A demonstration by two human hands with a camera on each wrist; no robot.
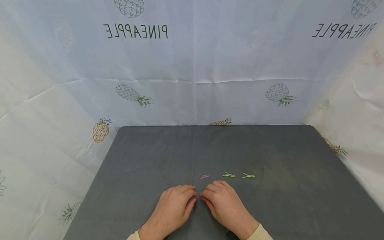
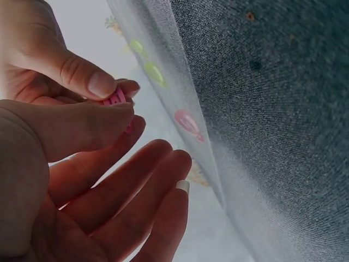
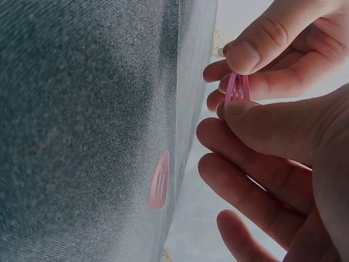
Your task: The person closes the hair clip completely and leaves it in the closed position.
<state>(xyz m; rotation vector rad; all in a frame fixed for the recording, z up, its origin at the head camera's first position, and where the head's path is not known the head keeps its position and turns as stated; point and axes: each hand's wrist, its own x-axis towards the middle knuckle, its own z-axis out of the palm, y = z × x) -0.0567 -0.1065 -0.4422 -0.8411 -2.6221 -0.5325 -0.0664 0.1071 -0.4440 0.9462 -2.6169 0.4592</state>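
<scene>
Both hands pinch one pink snap hair clip between thumb and fingertips, low over the near part of the table. My left hand has one end of it, and my right hand has the other. Fingertips cover much of the clip; its slotted middle shows in the right wrist view. Just beyond the hands lies another pink hair clip, its arms spread apart in the head view. To its right, two yellow-green hair clips, one nearer and one farther right, also lie with arms apart.
A dark grey cloth-covered table spreads under the hands. White curtains printed with pineapples hang behind it and along both sides. Cream sleeves show at the wrists.
</scene>
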